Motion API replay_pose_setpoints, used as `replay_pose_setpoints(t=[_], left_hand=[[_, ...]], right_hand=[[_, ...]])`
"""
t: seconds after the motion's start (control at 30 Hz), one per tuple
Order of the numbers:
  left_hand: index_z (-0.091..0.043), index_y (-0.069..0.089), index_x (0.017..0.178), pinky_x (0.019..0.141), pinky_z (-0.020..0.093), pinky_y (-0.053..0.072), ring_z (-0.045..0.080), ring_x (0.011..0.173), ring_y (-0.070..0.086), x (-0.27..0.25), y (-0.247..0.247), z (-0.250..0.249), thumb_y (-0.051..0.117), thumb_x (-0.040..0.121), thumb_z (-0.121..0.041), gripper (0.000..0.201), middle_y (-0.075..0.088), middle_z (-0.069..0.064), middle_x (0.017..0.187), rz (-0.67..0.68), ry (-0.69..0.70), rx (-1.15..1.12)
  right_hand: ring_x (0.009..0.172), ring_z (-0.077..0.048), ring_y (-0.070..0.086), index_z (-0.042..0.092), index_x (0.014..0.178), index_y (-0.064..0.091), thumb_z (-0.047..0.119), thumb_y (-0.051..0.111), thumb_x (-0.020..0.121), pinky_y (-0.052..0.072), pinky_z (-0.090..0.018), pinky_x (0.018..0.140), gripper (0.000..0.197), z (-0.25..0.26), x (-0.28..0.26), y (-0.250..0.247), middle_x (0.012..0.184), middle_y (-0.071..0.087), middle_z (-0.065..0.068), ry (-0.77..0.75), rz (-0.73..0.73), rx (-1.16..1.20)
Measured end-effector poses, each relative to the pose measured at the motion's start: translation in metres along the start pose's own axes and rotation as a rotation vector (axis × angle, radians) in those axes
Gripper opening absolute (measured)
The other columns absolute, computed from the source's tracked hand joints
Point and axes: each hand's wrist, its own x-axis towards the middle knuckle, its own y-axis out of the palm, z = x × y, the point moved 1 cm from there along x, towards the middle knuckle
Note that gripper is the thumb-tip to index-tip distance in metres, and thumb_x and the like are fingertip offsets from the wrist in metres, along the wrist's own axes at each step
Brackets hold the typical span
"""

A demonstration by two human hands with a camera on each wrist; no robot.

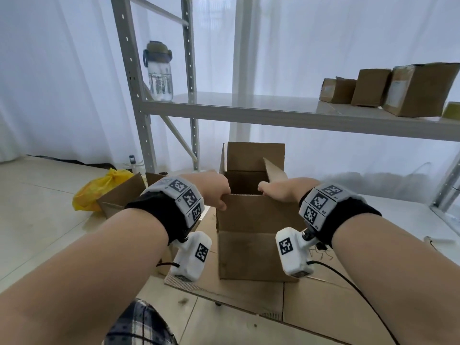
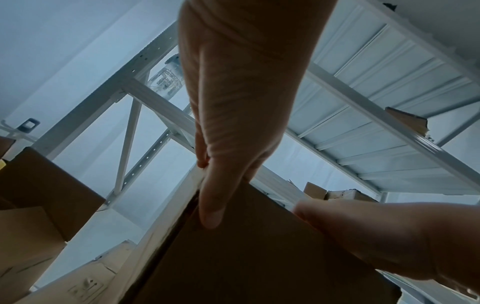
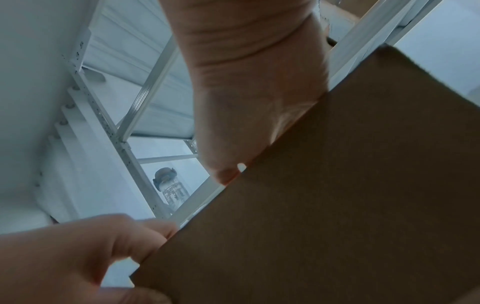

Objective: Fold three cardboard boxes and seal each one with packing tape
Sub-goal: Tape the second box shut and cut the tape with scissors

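A brown cardboard box [image 1: 251, 252] stands upright on flattened cardboard sheets [image 1: 306, 302] on the floor, its top flaps raised. My left hand [image 1: 216, 190] grips the near flap's top edge at its left corner, thumb outside and fingers over the rim. My right hand [image 1: 281, 191] holds the same edge at the right corner, beside the slanted right flap [image 1: 275, 171]. In the left wrist view my left hand [image 2: 233, 123] pinches the cardboard box [image 2: 259, 257]. Seen from the right wrist, my right hand [image 3: 249, 115] has its thumb over the cardboard box [image 3: 337, 195]. No tape is in view.
A grey metal shelf rack [image 1: 249, 113] stands behind the box, with a water bottle [image 1: 159, 70] and several sealed boxes [image 1: 398, 88] on it. Another open box [image 1: 122, 195] and a yellow bag [image 1: 99, 188] lie at the left. White curtains hang behind.
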Motion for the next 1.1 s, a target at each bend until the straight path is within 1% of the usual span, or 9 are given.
replay_pose_setpoints(t=[0.1,0.23,0.43,0.53,0.63,0.7,0.8,0.9,1.1], left_hand=[[-0.016,0.066,0.103,0.096,0.041,0.04,0.02,0.107,0.041,0.005,0.002,0.002,0.047,0.089,-0.061,0.051,0.053,0.003,0.101,0.001,-0.091,-0.025],[-0.017,0.066,0.085,0.091,0.037,0.044,0.017,0.093,0.048,0.007,0.01,0.004,0.036,0.075,-0.079,0.07,0.057,0.002,0.088,-0.078,-0.153,-0.213],[-0.022,0.049,0.13,0.106,0.039,0.039,0.028,0.131,0.041,0.006,0.024,-0.008,0.069,0.075,-0.057,0.068,0.025,0.006,0.15,-0.357,-0.21,-0.547],[-0.016,0.048,0.13,0.096,0.033,0.046,0.022,0.115,0.052,0.007,0.026,-0.006,0.069,0.076,-0.056,0.07,0.051,0.007,0.133,-0.269,-0.276,-0.576],[-0.012,0.055,0.123,0.089,0.03,0.049,0.017,0.099,0.057,0.012,0.026,0.0,0.068,0.077,-0.055,0.064,0.062,0.004,0.116,-0.237,-0.29,-0.575],[-0.012,0.058,0.119,0.087,0.029,0.051,0.016,0.095,0.06,0.02,0.025,0.002,0.067,0.079,-0.054,0.058,0.064,0.003,0.11,-0.212,-0.293,-0.531],[-0.012,0.061,0.111,0.082,0.027,0.053,0.016,0.087,0.063,0.035,0.021,0.014,0.064,0.084,-0.051,0.048,0.065,0.002,0.098,-0.152,-0.315,-0.505],[-0.01,0.062,0.11,0.077,0.023,0.05,0.015,0.084,0.061,0.049,0.023,0.038,0.062,0.09,-0.039,0.035,0.061,0.0,0.092,-0.147,-0.338,-0.552],[-0.012,0.058,0.114,0.088,0.03,0.047,0.017,0.092,0.054,0.082,0.032,0.101,0.06,0.092,-0.034,0.03,0.062,0.006,0.109,-0.282,-0.467,-0.591]], right_hand=[[0.14,-0.028,0.03,0.014,0.143,0.04,0.051,0.017,0.099,0.02,-0.043,0.115,0.062,-0.007,0.001,-0.003,0.153,0.032,-0.012,0.037,-0.063,-0.031],[0.133,-0.03,0.04,0.01,0.14,0.045,0.056,0.014,0.098,0.025,-0.044,0.112,0.069,-0.028,-0.001,-0.021,0.147,0.041,-0.013,0.046,-0.221,0.015],[0.115,-0.024,0.053,0.011,0.123,0.058,0.09,0.014,0.069,0.038,-0.039,0.101,0.106,-0.078,-0.03,-0.026,0.127,0.059,-0.006,-0.059,-0.269,-0.013],[0.112,-0.021,0.054,0.011,0.132,0.048,0.083,0.049,0.067,0.046,-0.037,0.096,0.097,-0.1,-0.038,-0.018,0.129,0.056,-0.003,-0.119,-0.274,-0.124],[0.103,-0.022,0.056,0.009,0.135,0.044,0.049,0.076,0.075,0.058,-0.035,0.074,0.078,-0.104,-0.029,-0.013,0.125,0.053,-0.006,-0.132,-0.283,0.061],[0.094,-0.023,0.061,0.007,0.123,0.053,0.029,0.075,0.082,0.06,-0.035,0.064,0.051,-0.096,-0.016,-0.009,0.117,0.056,-0.008,-0.165,-0.301,0.171],[0.081,-0.022,0.063,0.008,0.097,0.06,0.021,0.069,0.088,0.059,-0.034,0.063,0.018,-0.081,0.008,-0.011,0.099,0.061,-0.01,-0.191,-0.384,0.121],[0.081,-0.019,0.058,0.014,0.091,0.059,0.024,0.065,0.091,0.052,-0.031,0.075,0.012,-0.066,0.032,-0.018,0.094,0.06,-0.005,-0.209,-0.417,0.047],[0.099,-0.023,0.057,0.014,0.115,0.059,0.026,0.059,0.093,0.046,-0.034,0.086,0.025,-0.02,0.104,-0.028,0.111,0.062,-0.006,-0.232,-0.541,0.136]])
